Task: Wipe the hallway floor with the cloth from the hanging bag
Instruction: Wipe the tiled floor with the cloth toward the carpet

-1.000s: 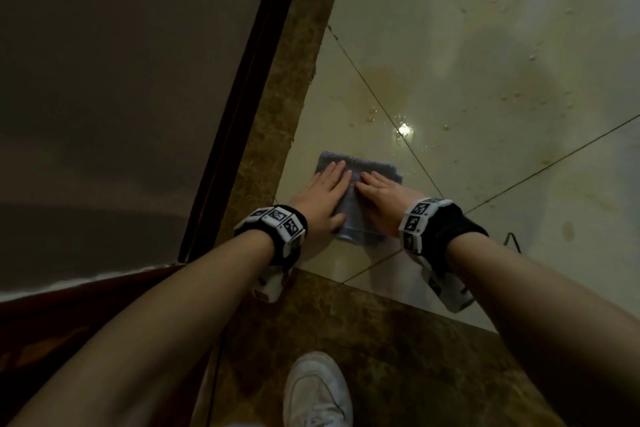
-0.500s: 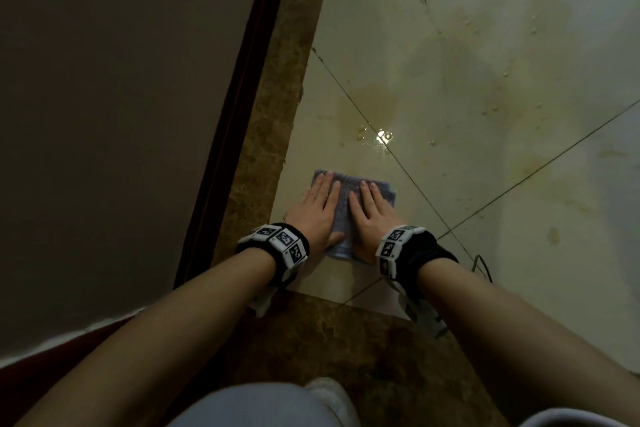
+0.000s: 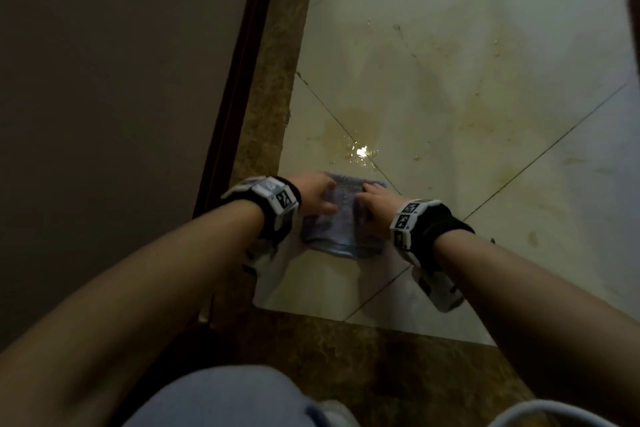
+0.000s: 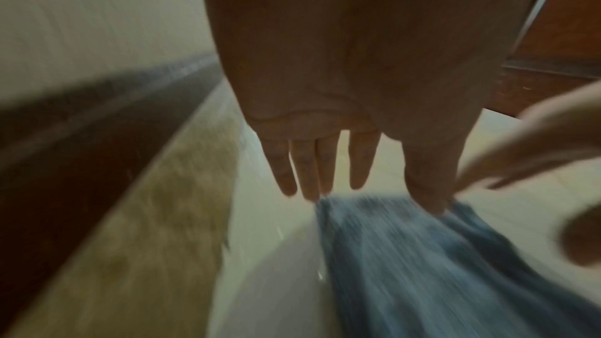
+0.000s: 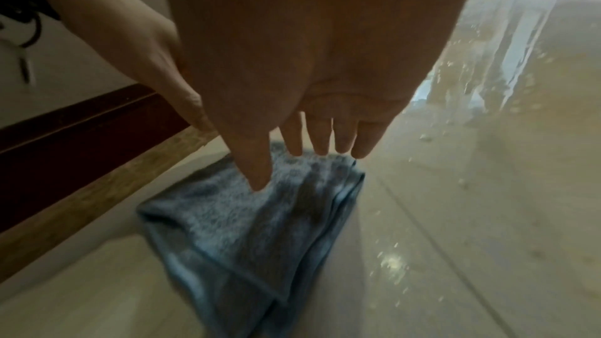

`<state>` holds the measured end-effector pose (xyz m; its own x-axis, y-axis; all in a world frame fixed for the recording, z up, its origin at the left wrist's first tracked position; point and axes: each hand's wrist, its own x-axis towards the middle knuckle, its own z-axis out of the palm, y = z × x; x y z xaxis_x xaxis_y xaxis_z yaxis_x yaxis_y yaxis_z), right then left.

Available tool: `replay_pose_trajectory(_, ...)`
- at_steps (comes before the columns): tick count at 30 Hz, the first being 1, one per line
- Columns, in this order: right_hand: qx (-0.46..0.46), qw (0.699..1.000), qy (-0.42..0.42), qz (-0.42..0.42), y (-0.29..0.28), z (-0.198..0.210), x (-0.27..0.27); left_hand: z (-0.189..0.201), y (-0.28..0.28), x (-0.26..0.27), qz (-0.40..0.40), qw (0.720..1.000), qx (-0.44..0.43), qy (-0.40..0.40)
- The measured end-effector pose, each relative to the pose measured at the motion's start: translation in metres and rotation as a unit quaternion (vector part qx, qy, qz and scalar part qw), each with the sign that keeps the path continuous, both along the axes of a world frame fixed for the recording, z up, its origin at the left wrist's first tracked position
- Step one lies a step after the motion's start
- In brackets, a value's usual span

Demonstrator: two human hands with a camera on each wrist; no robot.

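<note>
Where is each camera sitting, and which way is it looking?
Head: worn on the head, looking down at the floor; both forearms, left hand and right hand on the blue cloth.
Left wrist: on the left wrist, looking along straight fingers to the blurred cloth.
Right wrist: on the right wrist, looking along fingers to the cloth and wet floor.
All three share the cloth.

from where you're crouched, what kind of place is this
Most likely an indoor hallway floor beside a wall. Glossy pale floor tiles with a brown marble-look border strip run along a dark wooden skirting board, and both hands press a folded blue cloth near wet yellowish stains.
</note>
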<state>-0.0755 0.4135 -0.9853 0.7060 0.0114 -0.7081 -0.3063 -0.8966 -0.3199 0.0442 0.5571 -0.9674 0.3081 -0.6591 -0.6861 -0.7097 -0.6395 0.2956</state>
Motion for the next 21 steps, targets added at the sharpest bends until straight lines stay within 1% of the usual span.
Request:
replay_pose_trajectory(2,-0.024,1.000,-0.005,-0.004,-0.007,0.023,0.006,0.021,-0.005,0.018,0.017,1.000,0.016,-0.005)
replay_pose_trajectory(4,-0.034,0.999,-0.001,-0.011,-0.015,0.032,0.010,0.031,-0.012,0.030,0.028,0.999,0.022,-0.019)
replay_pose_trajectory(6,-0.058,0.998,0.008,-0.006,-0.021,0.042,0.015,0.046,-0.021,0.031,0.009,0.999,0.038,-0.024)
replay_pose_trajectory(8,-0.070,0.997,0.010,0.007,-0.023,0.045,0.016,0.055,-0.031,0.027,-0.027,0.998,0.062,-0.019)
replay_pose_trajectory(10,-0.068,0.997,0.012,0.046,-0.025,0.040,0.015,0.058,-0.036,0.023,-0.062,0.995,0.076,-0.027)
replay_pose_trajectory(13,-0.070,0.994,-0.002,0.083,-0.024,0.032,0.019,0.059,-0.038,0.024,-0.065,0.992,0.098,-0.040)
replay_pose_trajectory(15,-0.065,0.994,-0.025,0.080,-0.020,0.026,0.024,0.055,-0.039,0.023,-0.050,0.989,0.126,-0.056)
replay_pose_trajectory(16,-0.056,0.996,-0.034,0.067,-0.018,0.023,0.026,0.051,-0.040,0.021,-0.030,0.988,0.133,-0.069)
replay_pose_trajectory(19,-0.023,0.998,-0.055,0.025,-0.011,0.016,0.027,0.036,-0.033,0.013,0.059,0.987,0.133,-0.067)
replay_pose_trajectory(21,-0.006,0.998,-0.061,0.018,-0.012,0.009,0.023,0.026,-0.026,0.007,0.123,0.982,0.135,-0.046)
